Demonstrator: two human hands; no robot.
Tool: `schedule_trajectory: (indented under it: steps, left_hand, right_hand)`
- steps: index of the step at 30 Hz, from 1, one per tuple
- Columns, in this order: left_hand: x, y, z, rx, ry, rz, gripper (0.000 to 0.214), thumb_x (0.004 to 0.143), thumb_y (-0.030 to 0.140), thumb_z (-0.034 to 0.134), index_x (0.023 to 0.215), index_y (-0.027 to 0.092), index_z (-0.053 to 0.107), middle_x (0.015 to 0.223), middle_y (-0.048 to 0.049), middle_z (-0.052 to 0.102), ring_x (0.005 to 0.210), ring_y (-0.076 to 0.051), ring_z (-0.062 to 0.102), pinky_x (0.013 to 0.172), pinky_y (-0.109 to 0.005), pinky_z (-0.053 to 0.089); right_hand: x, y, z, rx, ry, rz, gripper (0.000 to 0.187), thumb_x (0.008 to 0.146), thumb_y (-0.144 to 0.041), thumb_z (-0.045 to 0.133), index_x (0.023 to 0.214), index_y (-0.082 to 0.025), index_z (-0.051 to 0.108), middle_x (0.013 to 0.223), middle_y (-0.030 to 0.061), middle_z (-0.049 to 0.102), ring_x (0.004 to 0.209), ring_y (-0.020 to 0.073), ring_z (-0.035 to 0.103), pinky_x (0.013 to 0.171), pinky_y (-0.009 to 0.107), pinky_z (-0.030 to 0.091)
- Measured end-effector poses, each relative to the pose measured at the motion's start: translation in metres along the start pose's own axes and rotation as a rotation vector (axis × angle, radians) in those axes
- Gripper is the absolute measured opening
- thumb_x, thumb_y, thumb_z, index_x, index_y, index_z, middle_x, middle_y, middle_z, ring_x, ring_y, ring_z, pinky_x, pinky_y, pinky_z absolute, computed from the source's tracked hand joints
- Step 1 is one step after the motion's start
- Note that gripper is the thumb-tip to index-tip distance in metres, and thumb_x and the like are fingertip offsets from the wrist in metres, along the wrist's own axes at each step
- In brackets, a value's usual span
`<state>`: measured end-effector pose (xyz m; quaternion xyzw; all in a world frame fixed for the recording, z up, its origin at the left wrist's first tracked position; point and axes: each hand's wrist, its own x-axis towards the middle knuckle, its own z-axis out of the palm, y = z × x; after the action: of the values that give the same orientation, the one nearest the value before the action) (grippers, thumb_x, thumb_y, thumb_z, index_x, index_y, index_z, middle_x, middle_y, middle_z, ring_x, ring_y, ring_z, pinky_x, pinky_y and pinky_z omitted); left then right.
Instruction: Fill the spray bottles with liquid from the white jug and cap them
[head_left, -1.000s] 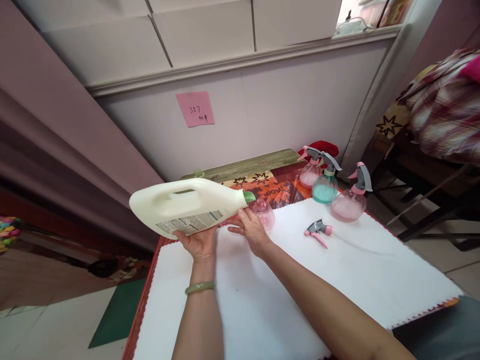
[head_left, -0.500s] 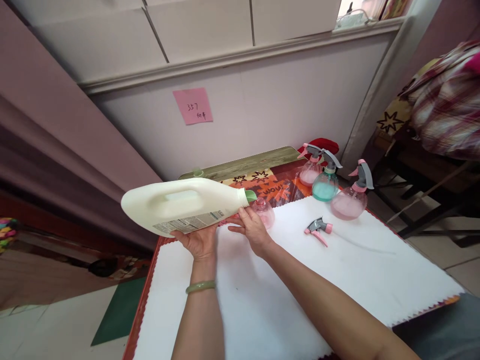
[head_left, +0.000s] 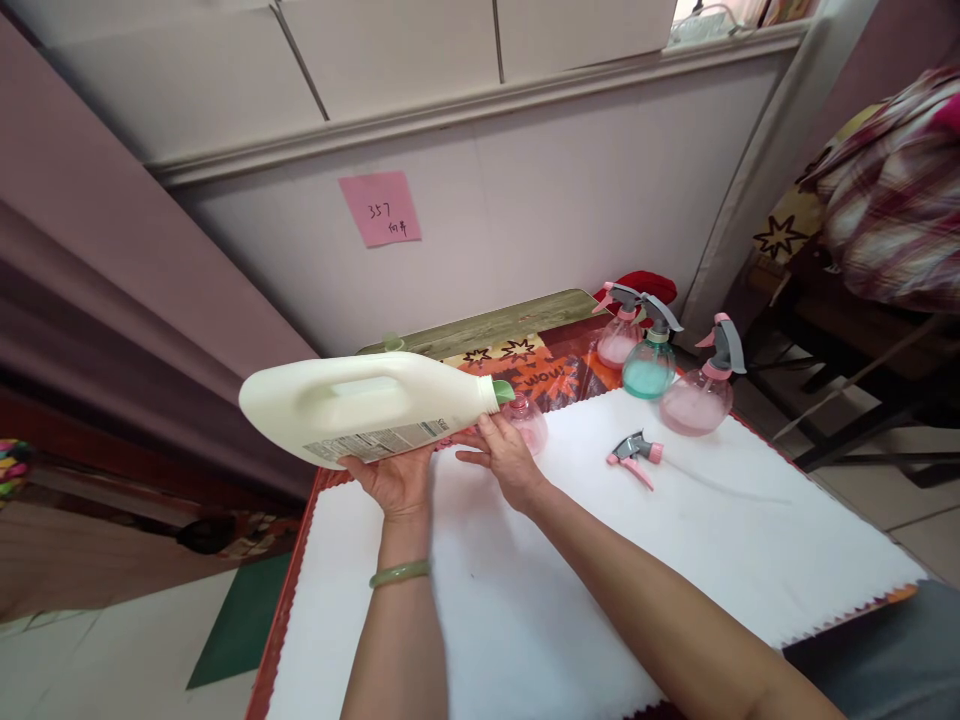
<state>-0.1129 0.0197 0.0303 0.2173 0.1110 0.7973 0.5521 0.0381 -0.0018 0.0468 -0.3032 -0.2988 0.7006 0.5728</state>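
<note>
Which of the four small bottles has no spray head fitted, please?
The pink bottle beside the right hand, its neck bare; the other three bottles, farther right, wear spray heads.

The left hand (head_left: pixel 394 482) supports a cream jug (head_left: pixel 360 418), lying nearly level, from below; the right hand (head_left: pixel 508 465) is at its neck. Its green spout (head_left: pixel 502 392) is at the pink bottle's (head_left: pixel 531 430) mouth. A detached spray head (head_left: pixel 636 455) lies on the worktop (head_left: pixel 555 610).
</note>
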Motion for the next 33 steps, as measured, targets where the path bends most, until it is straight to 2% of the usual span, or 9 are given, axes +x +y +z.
schedule_trajectory:
  steps: [9,20,33]
  left_hand:
    - [0.004,0.005,0.001,-0.004,-0.034,-0.02,0.073,0.081,0.071,0.061,0.145,0.037,0.048,0.158,-0.0072,0.043,0.15,-0.034,0.028,0.117,-0.066,0.022]
    - [0.005,0.008,0.001,-0.048,-0.051,-0.031,0.068,0.085,0.073,0.054,0.144,0.041,0.048,0.158,-0.0049,0.044,0.151,-0.033,0.027,0.117,-0.068,0.018]
    - [0.006,0.012,0.005,-0.013,-0.076,-0.025,0.069,0.083,0.071,0.059,0.143,0.04,0.048,0.16,-0.0054,0.04,0.151,-0.035,0.025,0.115,-0.07,0.02]
  right_hand:
    - [0.0,-0.001,0.001,-0.004,-0.008,0.008,0.057,0.076,-0.067,0.07,0.11,-0.023,0.059,0.12,0.0085,0.065,0.1,0.0226,0.072,0.08,0.037,0.06]
    - [0.0,-0.001,0.004,-0.009,-0.01,0.009,0.051,0.082,-0.063,0.067,0.112,-0.023,0.058,0.113,0.0064,0.066,0.096,0.0216,0.072,0.08,0.037,0.058]
    - [0.002,-0.001,0.005,0.028,0.001,0.011,0.052,0.078,-0.065,0.071,0.105,-0.022,0.059,0.12,0.0072,0.064,0.095,0.0204,0.071,0.078,0.035,0.059]
